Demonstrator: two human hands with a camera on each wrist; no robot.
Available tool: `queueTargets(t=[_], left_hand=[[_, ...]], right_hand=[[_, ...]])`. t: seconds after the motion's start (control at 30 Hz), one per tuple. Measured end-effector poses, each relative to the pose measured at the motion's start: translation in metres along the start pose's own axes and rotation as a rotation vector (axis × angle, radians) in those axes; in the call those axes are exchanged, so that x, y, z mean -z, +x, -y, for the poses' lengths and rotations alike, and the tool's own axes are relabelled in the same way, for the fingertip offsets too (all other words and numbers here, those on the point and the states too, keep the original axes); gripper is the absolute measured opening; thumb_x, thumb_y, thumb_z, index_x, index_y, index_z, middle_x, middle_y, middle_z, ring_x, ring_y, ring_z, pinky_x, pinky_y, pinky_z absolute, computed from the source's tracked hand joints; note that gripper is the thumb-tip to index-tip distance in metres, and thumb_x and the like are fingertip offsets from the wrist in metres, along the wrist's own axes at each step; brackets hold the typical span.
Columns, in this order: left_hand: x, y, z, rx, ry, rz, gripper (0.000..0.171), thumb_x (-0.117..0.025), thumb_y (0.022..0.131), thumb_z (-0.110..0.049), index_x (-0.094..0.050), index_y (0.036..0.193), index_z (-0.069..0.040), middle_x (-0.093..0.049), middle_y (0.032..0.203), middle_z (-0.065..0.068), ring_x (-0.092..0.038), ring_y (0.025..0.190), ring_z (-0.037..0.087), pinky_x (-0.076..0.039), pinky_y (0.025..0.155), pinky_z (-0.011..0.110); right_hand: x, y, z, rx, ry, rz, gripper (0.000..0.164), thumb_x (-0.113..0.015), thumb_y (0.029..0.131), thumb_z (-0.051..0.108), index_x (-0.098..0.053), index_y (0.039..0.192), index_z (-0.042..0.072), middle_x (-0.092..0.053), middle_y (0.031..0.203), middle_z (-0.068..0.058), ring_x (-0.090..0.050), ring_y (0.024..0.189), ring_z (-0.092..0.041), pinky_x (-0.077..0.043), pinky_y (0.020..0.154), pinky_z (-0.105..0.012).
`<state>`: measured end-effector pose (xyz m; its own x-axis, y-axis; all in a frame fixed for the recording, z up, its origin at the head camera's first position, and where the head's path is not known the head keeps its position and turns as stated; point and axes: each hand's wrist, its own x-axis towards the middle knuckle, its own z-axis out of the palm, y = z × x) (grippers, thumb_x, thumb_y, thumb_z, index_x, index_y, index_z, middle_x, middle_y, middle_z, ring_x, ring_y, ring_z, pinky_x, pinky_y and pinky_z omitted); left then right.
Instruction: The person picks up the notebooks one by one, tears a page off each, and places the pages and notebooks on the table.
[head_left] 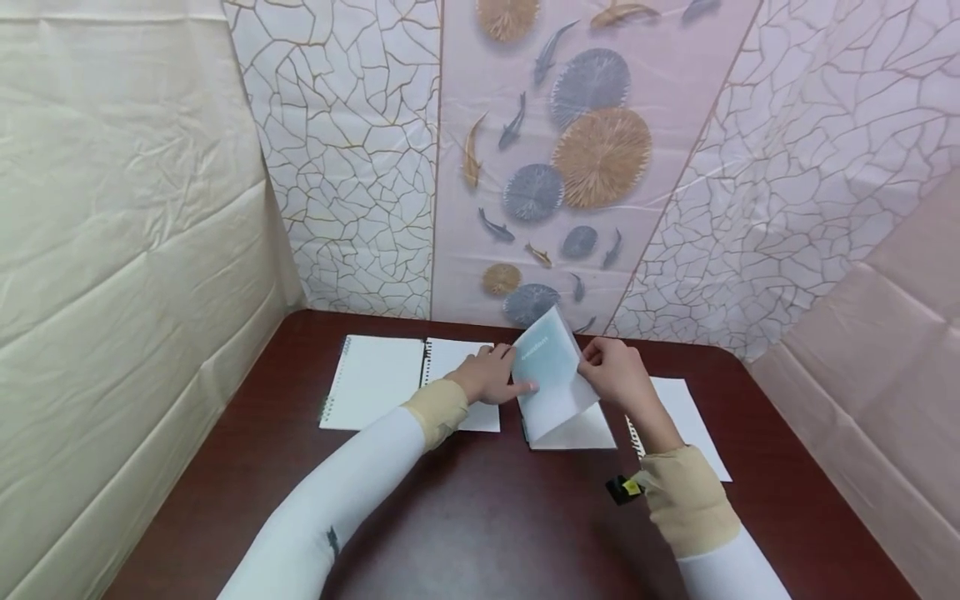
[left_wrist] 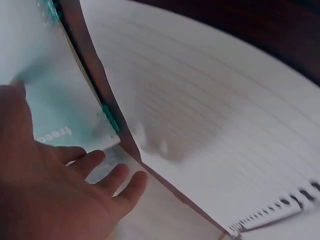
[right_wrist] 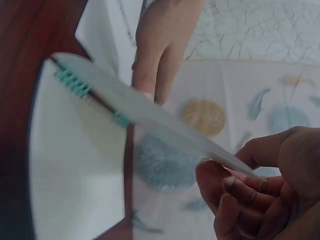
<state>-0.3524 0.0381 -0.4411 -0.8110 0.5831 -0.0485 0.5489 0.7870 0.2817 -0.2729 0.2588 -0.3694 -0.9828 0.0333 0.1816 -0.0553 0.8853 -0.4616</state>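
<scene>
A small spiral notebook with a pale teal, lettered cover (head_left: 546, 358) lies at the middle back of the table, its cover lifted off the white page (head_left: 581, 432) beneath. My right hand (head_left: 618, 371) pinches the cover's right edge between thumb and fingers, and the right wrist view shows that raised cover (right_wrist: 165, 127) edge-on above the teal coil (right_wrist: 75, 84). At the notebook's left side is my left hand (head_left: 486, 377), fingers extended and thumb against the cover. In the left wrist view its fingers (left_wrist: 132, 187) are spread loosely, holding nothing.
To the left lies an open notebook (head_left: 375, 379) with lined pages and dark rings, partly under my left arm. Another white spiral notebook (head_left: 688, 421) is on the right, behind my right forearm. A small black and yellow item (head_left: 624, 488) shows beside my right wrist.
</scene>
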Motion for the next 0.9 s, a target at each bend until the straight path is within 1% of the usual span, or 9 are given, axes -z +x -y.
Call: queueTargets(t=[0.2, 0.3, 0.4, 0.5, 0.53, 0.63, 0.77, 0.83, 0.9], left_hand=[[-0.010, 0.002, -0.012, 0.000, 0.038, 0.080, 0.097, -0.045, 0.102, -0.074, -0.025, 0.168, -0.006, -0.029, 0.171, 0.012, -0.032, 0.155, 0.037, -0.036, 0.120, 0.054], [-0.015, 0.003, -0.015, 0.014, 0.047, 0.104, 0.100, -0.046, 0.100, -0.076, -0.024, 0.169, -0.008, -0.024, 0.174, 0.013, -0.028, 0.157, 0.036, -0.034, 0.122, 0.054], [-0.018, 0.002, -0.017, 0.015, 0.058, 0.129, 0.101, -0.047, 0.098, -0.078, -0.021, 0.171, -0.011, -0.017, 0.176, 0.011, -0.022, 0.160, 0.036, -0.030, 0.124, 0.054], [-0.027, 0.006, -0.015, 0.009, 0.087, 0.131, 0.104, -0.047, 0.096, -0.081, -0.022, 0.171, -0.014, -0.014, 0.177, 0.009, -0.019, 0.160, 0.037, -0.029, 0.124, 0.056], [-0.027, 0.005, -0.015, 0.007, 0.093, 0.133, 0.104, -0.047, 0.096, -0.081, -0.022, 0.171, -0.015, -0.013, 0.177, 0.009, -0.019, 0.161, 0.037, -0.029, 0.124, 0.056], [-0.035, 0.008, -0.014, 0.003, 0.132, 0.115, 0.104, -0.048, 0.095, -0.082, -0.025, 0.170, -0.015, -0.015, 0.177, 0.007, -0.021, 0.160, 0.037, -0.030, 0.124, 0.056], [-0.030, 0.003, -0.021, -0.016, 0.207, 0.104, 0.099, -0.049, 0.096, -0.080, -0.032, 0.168, -0.013, -0.020, 0.176, 0.007, -0.025, 0.159, 0.036, -0.033, 0.123, 0.054], [-0.025, -0.001, -0.025, -0.027, 0.254, 0.102, 0.098, -0.048, 0.097, -0.080, -0.035, 0.167, -0.012, -0.023, 0.175, 0.007, -0.026, 0.159, 0.034, -0.034, 0.122, 0.052], [-0.024, 0.000, -0.026, -0.034, 0.298, 0.097, 0.098, -0.047, 0.096, -0.081, -0.038, 0.165, -0.012, -0.027, 0.174, 0.005, -0.029, 0.158, 0.033, -0.036, 0.121, 0.051]], right_hand=[[-0.011, -0.008, -0.028, -0.063, 0.021, -0.021, 0.014, -0.065, 0.098, 0.011, -0.065, 0.097, -0.003, -0.069, 0.088, -0.017, -0.067, 0.075, -0.029, -0.058, 0.059, -0.038], [-0.019, -0.010, -0.046, -0.097, 0.037, -0.015, 0.015, -0.066, 0.100, 0.012, -0.063, 0.095, -0.001, -0.066, 0.085, -0.016, -0.064, 0.073, -0.027, -0.055, 0.057, -0.036], [-0.027, -0.012, -0.065, -0.111, 0.050, 0.007, 0.016, -0.067, 0.100, 0.015, -0.061, 0.094, 0.002, -0.062, 0.082, -0.013, -0.059, 0.070, -0.025, -0.050, 0.056, -0.033], [-0.034, -0.012, -0.080, -0.112, 0.059, 0.054, 0.019, -0.067, 0.101, 0.019, -0.057, 0.093, 0.005, -0.058, 0.079, -0.010, -0.055, 0.067, -0.023, -0.046, 0.055, -0.032], [-0.036, -0.012, -0.084, -0.111, 0.061, 0.071, 0.020, -0.067, 0.101, 0.020, -0.056, 0.092, 0.005, -0.056, 0.078, -0.009, -0.054, 0.065, -0.022, -0.045, 0.055, -0.032], [-0.043, -0.012, -0.094, -0.109, 0.050, 0.111, 0.022, -0.067, 0.101, 0.021, -0.055, 0.091, 0.006, -0.052, 0.074, -0.007, -0.052, 0.063, -0.021, -0.044, 0.054, -0.032], [-0.050, -0.014, -0.100, -0.115, 0.026, 0.134, 0.022, -0.067, 0.101, 0.019, -0.054, 0.089, 0.007, -0.050, 0.074, -0.007, -0.050, 0.064, -0.022, -0.042, 0.057, -0.032], [-0.053, -0.014, -0.100, -0.122, 0.015, 0.139, 0.022, -0.067, 0.101, 0.017, -0.053, 0.088, 0.007, -0.050, 0.075, -0.008, -0.051, 0.065, -0.023, -0.042, 0.058, -0.033], [-0.055, -0.015, -0.099, -0.134, -0.001, 0.145, 0.023, -0.067, 0.101, 0.017, -0.052, 0.087, 0.007, -0.051, 0.076, -0.008, -0.052, 0.067, -0.024, -0.042, 0.059, -0.033]])
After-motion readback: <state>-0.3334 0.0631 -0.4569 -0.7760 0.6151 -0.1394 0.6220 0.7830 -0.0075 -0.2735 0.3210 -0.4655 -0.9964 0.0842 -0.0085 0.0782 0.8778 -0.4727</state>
